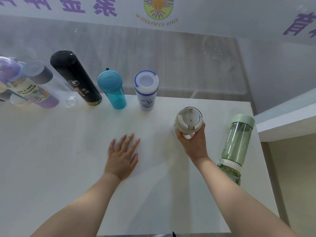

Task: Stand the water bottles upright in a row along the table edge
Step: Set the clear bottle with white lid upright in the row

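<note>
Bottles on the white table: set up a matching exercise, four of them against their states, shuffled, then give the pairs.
Column one:
1. black bottle
2. teal bottle
3. beige bottle
4. green bottle

Column two:
A. lying on its side near the table's right edge
B. upright, in the right hand
C. upright, tallest in the row
D. upright, between the black bottle and the white bottle

Pairs: 1-C, 2-D, 3-B, 4-A

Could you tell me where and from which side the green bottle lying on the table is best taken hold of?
Probably around the clear mid-body of the green bottle. It lies on its side near the table's right edge, lid toward the person, base pointing away. The round barrel is bare on top, so come from above, fingers wrapping across it, then tip it up. The right hand is busy holding the beige bottle.
</note>
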A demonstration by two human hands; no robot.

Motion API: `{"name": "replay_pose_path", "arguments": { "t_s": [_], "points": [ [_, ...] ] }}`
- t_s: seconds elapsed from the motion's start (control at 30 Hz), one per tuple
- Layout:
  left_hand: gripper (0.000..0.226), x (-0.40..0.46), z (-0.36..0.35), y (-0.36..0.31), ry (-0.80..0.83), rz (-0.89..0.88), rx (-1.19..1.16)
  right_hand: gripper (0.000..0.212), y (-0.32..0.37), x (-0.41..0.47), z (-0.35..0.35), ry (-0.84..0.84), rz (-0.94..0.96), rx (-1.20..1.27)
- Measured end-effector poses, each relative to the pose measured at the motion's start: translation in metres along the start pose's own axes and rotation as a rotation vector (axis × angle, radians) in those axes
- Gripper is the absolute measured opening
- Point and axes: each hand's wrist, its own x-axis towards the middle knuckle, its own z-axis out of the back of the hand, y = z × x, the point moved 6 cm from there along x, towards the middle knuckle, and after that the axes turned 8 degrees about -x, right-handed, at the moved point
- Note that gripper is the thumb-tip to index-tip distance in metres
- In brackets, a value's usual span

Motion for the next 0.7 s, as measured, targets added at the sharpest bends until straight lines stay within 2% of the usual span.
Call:
{"name": "replay_pose_path", "arguments": {
  "t_s": [0.33, 0.7],
  "points": [
    [0.055, 0.001, 0.002, 0.002, -0.041, -0.030, -0.031, 0.080, 0.018, 0.080, -0.024, -0.005, 0.022, -0.012],
    [0.056, 0.003, 0.003, 0.004, -0.050, -0.044, -0.060, 0.079, 0.021, 0.099, -0.034, -0.027, 0.035, -0.036]
  ]
}}
